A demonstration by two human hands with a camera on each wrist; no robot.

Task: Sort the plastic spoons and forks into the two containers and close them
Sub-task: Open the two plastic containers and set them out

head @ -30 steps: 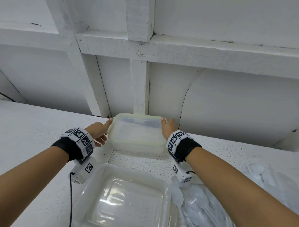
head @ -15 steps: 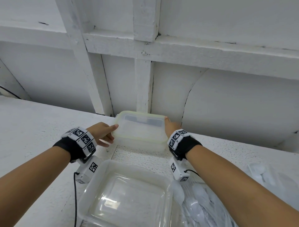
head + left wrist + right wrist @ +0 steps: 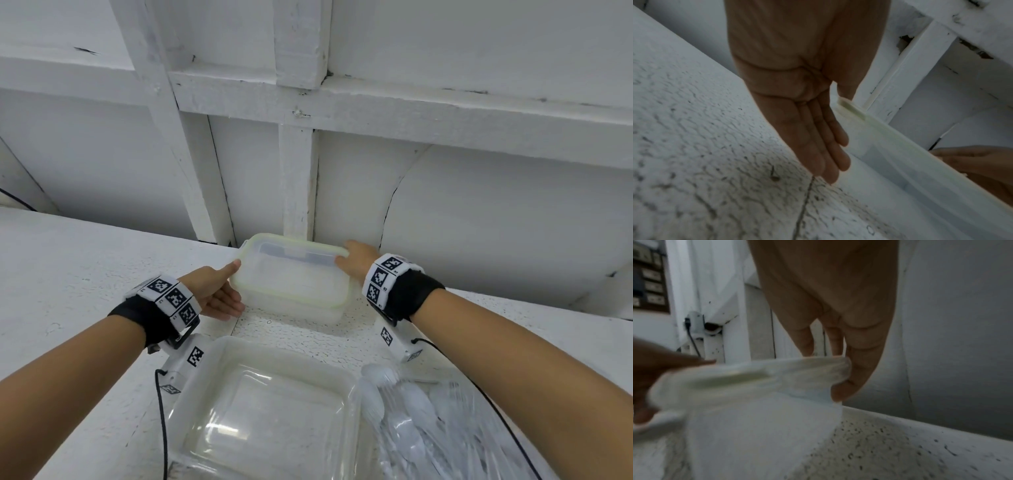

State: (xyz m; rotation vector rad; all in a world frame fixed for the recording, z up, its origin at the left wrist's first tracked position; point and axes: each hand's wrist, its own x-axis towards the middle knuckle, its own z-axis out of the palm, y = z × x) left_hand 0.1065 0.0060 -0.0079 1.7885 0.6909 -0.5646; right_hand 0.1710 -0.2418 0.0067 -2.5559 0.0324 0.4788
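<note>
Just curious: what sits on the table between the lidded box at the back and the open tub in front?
Nothing: in the head view only bare table separates lidded box from open tub.

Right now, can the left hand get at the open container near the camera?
Probably yes. The left hand is open beside the lidded container, and nothing lies between it and the open container.

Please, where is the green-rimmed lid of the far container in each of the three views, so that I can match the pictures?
Head view: the green-rimmed lid sits centre, by the wall, between the left hand and the right hand.
Left wrist view: the lid runs as a band from centre to lower right.
Right wrist view: the lid crosses the middle, blurred.
Shared landmark: the right hand pinching the lid's corner, also visible at the left wrist view's right edge.
</note>
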